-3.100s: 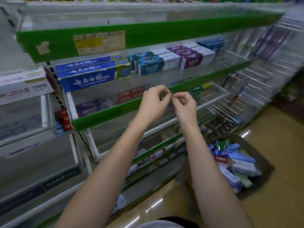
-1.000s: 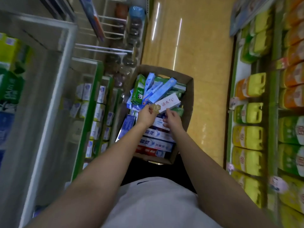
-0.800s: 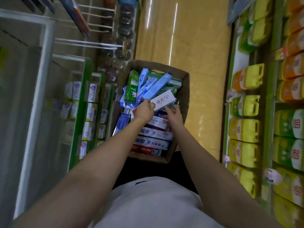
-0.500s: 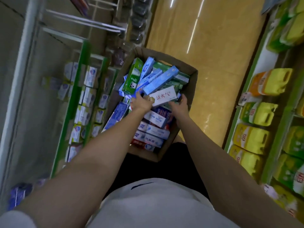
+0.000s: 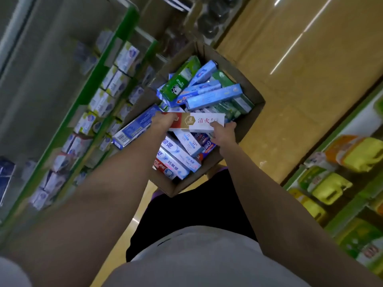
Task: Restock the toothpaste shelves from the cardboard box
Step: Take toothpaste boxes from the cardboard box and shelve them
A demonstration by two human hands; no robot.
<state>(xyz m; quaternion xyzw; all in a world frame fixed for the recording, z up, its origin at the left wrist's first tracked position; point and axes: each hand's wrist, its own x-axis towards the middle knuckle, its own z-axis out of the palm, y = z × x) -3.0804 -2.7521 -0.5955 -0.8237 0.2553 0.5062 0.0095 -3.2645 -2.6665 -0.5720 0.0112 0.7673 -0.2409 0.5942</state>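
An open cardboard box (image 5: 251,112) stands on the floor in front of me, filled with several toothpaste cartons in blue, green and white. A white and red toothpaste carton (image 5: 196,122) lies across the top of the pile. My left hand (image 5: 163,121) grips its red left end. My right hand (image 5: 222,132) grips its white right end from below. The toothpaste shelves (image 5: 99,96) with green edge strips run along the left, holding rows of small white cartons.
A shiny yellow floor (image 5: 300,69) stretches beyond the box. On the right stands another shelf unit (image 5: 342,183) with yellow, green and orange packs. Dark round items (image 5: 209,19) sit at the end of the left shelves, above the box.
I turned from the shelf front, where my hands met in the air, down to the box. Both hands closed on the white and red carton, which now shows its red end.
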